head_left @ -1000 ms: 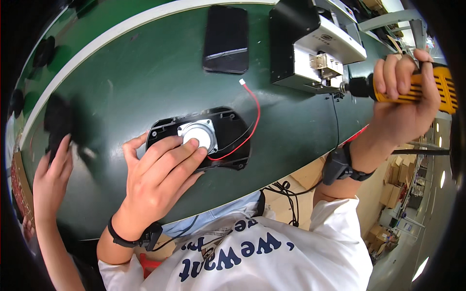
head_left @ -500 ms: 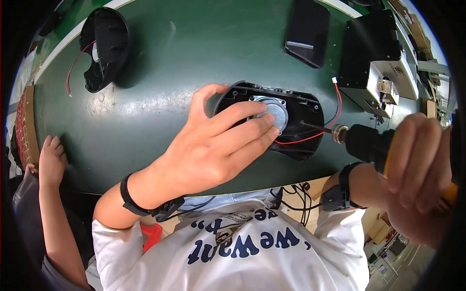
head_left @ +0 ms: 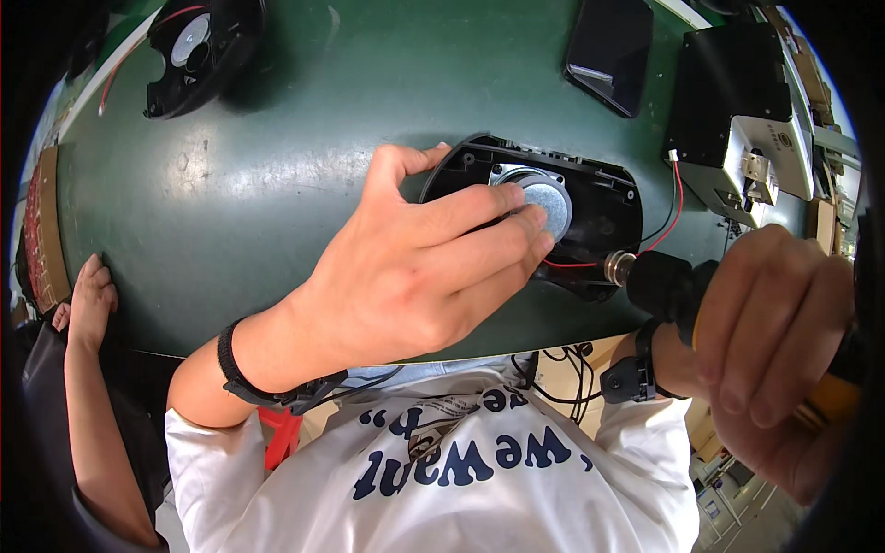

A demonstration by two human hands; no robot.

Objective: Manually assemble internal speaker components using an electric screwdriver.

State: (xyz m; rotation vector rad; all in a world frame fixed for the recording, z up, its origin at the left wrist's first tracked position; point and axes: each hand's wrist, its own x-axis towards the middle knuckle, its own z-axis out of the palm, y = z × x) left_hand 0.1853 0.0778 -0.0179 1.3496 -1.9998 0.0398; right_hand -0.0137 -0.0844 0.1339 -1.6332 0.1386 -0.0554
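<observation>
A black plastic housing (head_left: 604, 207) lies on the green table in front of me, with a round silver-backed speaker (head_left: 551, 207) set in its middle. My left hand (head_left: 429, 253) grips the housing, its thumb at the far left edge and its fingertips pressed on the speaker. In my right hand (head_left: 779, 318) is a black and yellow electric screwdriver (head_left: 666, 284). Its metal chuck is over the near right edge of the housing; I cannot make out the bit's tip. Red and black wires (head_left: 680, 198) run from the housing to a small white plug.
At the far left lies a similar black housing (head_left: 226, 46) with a speaker and wire. A black phone-like slab (head_left: 608, 55) lies at the far right, beside a black and silver boxy machine (head_left: 737, 101). Another person's hand (head_left: 92, 300) rests at the table's left edge.
The screwdriver has moved left and nearer me relative to the housing; its bit, seen before against the housing, no longer shows. My left hand keeps its grip. The whole view has shifted slightly.
</observation>
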